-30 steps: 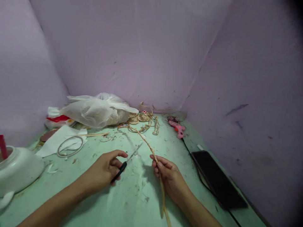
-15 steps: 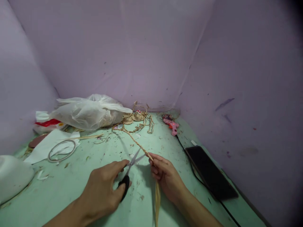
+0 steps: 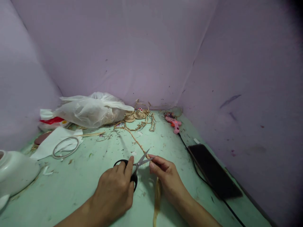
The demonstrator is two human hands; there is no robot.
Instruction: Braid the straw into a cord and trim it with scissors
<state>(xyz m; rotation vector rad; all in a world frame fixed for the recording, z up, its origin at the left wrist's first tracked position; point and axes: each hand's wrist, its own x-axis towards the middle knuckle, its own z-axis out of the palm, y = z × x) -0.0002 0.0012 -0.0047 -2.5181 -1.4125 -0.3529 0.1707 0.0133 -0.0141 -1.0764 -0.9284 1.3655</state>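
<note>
My left hand is closed on the black handles of a pair of scissors. The blades are spread, with their tips close to the fingers of my right hand. Between thumb and fingers, my right hand pinches a twisted straw-coloured cord, which lies between or just behind the blades; I cannot tell which. From my right hand the cord runs back toward a tangle of similar cord. Below the hand hangs a loose, flat straw-coloured strand.
A white plastic bag lies at the back left, near white paper with a metal ring. A pink glue gun and a black phone lie on the right, its cable alongside. A white container is at left.
My left hand has moved right and turned, bringing the scissors to the cord beside my right fingers with the blades spread wider. My right hand stays pinched on the cord. The view has shifted slightly.
</note>
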